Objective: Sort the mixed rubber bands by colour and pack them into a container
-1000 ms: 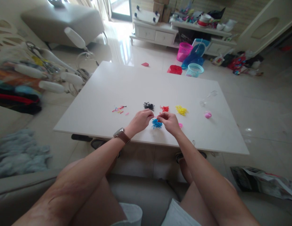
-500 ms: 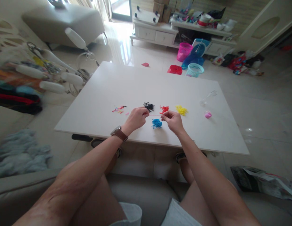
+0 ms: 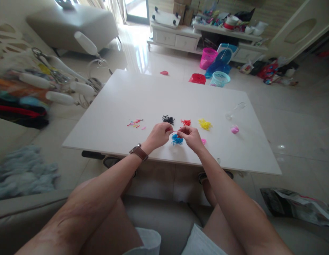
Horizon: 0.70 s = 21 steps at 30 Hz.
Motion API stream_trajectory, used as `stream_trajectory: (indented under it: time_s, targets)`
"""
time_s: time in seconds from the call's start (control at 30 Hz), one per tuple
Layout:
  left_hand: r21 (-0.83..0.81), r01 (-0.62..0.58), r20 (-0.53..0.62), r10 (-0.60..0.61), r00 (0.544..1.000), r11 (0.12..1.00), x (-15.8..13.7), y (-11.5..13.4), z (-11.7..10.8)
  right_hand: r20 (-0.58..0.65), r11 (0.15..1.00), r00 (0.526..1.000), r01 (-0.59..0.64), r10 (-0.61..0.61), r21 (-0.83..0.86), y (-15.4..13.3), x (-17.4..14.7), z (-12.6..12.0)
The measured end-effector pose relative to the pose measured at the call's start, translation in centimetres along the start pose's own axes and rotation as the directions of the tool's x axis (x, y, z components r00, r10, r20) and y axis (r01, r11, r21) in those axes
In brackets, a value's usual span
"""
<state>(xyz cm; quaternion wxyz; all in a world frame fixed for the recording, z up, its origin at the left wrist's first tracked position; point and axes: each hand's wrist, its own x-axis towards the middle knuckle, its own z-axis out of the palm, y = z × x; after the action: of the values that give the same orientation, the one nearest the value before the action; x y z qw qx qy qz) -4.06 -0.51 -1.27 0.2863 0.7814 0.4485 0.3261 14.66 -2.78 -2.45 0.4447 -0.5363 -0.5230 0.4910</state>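
A thin red rubber band (image 3: 175,132) runs between my two hands above the white table (image 3: 153,92). My left hand (image 3: 161,134), with a brown-strapped watch on the wrist, pinches one end. The other end is pinched by my right hand (image 3: 191,137). Just under the band lies a pile of blue bands (image 3: 177,140). Behind the hands are a black pile (image 3: 168,119), a red pile (image 3: 186,122) and, farther right, a yellow pile (image 3: 205,124). Something pink (image 3: 203,141) shows partly behind my right hand.
Mixed coloured scraps (image 3: 135,124) are scattered left of my left hand. At the table's right lie a pink lump (image 3: 234,129) and a clear object (image 3: 236,110). Beyond the far edge stand a red stool (image 3: 197,78) and a light-blue basket (image 3: 219,78).
My hands have come closer together, and the stretch of red rubber band between them is shorter. My left hand has shifted right; the pink thing by my right hand now shows.
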Motion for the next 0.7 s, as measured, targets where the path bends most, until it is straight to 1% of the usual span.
stream_trajectory:
  time_s: [0.1, 0.2, 0.4, 0.53, 0.7]
  targets:
    - [-0.014, 0.003, -0.006, -0.003, 1.0, 1.0, 0.1, -0.1, 0.2, 0.015, 1.0, 1.0, -0.006, 0.006, 0.017, -0.3, -0.1, 0.0]
    - [-0.023, -0.003, 0.012, 0.004, 1.0, 1.0, 0.1, 0.0, 0.2, 0.029, 1.0, 1.0, 0.002, -0.002, 0.007, -0.4, -0.1, -0.2]
    - [0.005, 0.01, 0.029, -0.01, 1.0, 1.0, 0.0, 0.2, -0.4, 0.063, 0.99, 0.996, 0.074, -0.067, -0.121, -0.1, -0.4, -0.4]
    - [0.024, 0.036, 0.012, -0.036, 0.999, 0.999, 0.0, -0.1, -0.9, 0.048, 0.983, 0.996, 0.083, -0.076, -0.161, 0.2, -0.4, -0.7]
    - [0.032, 0.063, -0.001, -0.063, 0.998, 0.997, 0.2, -0.6, -1.5, 0.024, 0.986, 0.997, 0.082, -0.079, -0.145, 0.3, -0.1, -1.4]
